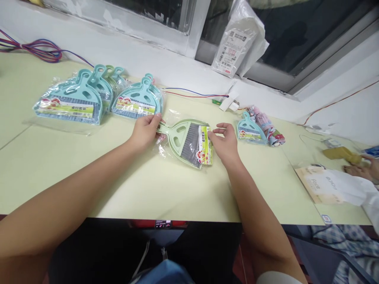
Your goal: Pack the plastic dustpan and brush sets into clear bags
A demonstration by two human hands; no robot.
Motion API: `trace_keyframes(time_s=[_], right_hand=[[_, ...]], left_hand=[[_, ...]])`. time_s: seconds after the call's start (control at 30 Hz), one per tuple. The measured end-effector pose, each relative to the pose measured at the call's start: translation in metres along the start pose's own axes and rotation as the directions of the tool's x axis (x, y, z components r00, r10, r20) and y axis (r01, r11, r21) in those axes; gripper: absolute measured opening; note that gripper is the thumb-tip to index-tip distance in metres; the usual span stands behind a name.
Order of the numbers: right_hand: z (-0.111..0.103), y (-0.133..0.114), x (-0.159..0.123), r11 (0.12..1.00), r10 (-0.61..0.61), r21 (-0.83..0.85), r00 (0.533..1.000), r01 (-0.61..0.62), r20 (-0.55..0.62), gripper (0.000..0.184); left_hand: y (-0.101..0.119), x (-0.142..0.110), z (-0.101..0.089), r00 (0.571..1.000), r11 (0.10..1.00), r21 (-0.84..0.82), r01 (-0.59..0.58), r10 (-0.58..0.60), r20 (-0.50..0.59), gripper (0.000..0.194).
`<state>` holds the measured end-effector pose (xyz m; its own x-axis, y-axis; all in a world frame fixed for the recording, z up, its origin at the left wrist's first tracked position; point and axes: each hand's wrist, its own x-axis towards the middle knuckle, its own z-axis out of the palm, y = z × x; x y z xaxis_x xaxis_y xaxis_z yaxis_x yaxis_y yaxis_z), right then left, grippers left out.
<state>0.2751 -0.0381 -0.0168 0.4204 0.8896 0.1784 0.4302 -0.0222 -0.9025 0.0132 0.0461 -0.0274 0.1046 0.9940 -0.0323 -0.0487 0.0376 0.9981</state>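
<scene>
Pale green plastic, the small dustpan-and-brush set (185,142) lies flat in its clear wrapper near the middle of the tabletop (148,189), handle pointing toward the left edge. The left hand (145,130) is closed around that handle, thumb and fingers pinching it through the wrapper. The right hand (226,144) rests at the set's wide end, its fingertips pinching the paper label (205,145) (fingers loosely curled, not spread). Toward the far left corner lies a stack of teal dustpan sets (89,96), well apart from the hands. Another small teal set (249,129) lies near the far edge to the right. At the right edge, another person's hand (363,167) holds a brown object (340,153).
</scene>
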Motion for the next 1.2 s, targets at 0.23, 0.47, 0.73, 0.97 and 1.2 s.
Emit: trace_keyframes(time_s=[0.23, 0.47, 0.73, 0.97, 1.2], right_hand=[[0.000, -0.005, -0.003, 0.999, -0.046, -0.006, 0.999, 0.046, -0.029, 0.039], [0.011, -0.007, -0.008, 0.999, -0.048, -0.028, 0.992, 0.045, -0.113, 0.029], [0.014, 0.000, -0.002, 0.989, -0.119, 0.072, 0.982, 0.131, -0.144, 0.024], [0.022, 0.000, -0.002, 0.969, -0.136, 0.187, 0.979, 0.163, -0.149, 0.023], [0.026, 0.001, -0.002, 0.957, -0.163, 0.195, 0.953, 0.216, -0.254, 0.021]], left_hand=[[-0.003, -0.001, 0.003, 1.000, 1.000, 0.013, 0.010, -0.010, -0.005, 0.036], [-0.004, -0.007, 0.008, 1.000, 1.000, -0.001, 0.008, -0.008, 0.007, 0.038], [-0.013, 0.002, 0.006, 1.000, 0.998, -0.059, -0.016, 0.014, -0.027, 0.042], [-0.015, 0.005, 0.007, 0.999, 0.993, -0.118, -0.008, 0.004, -0.035, 0.039], [-0.018, 0.002, 0.011, 0.999, 0.993, -0.117, -0.021, 0.017, -0.038, 0.040]])
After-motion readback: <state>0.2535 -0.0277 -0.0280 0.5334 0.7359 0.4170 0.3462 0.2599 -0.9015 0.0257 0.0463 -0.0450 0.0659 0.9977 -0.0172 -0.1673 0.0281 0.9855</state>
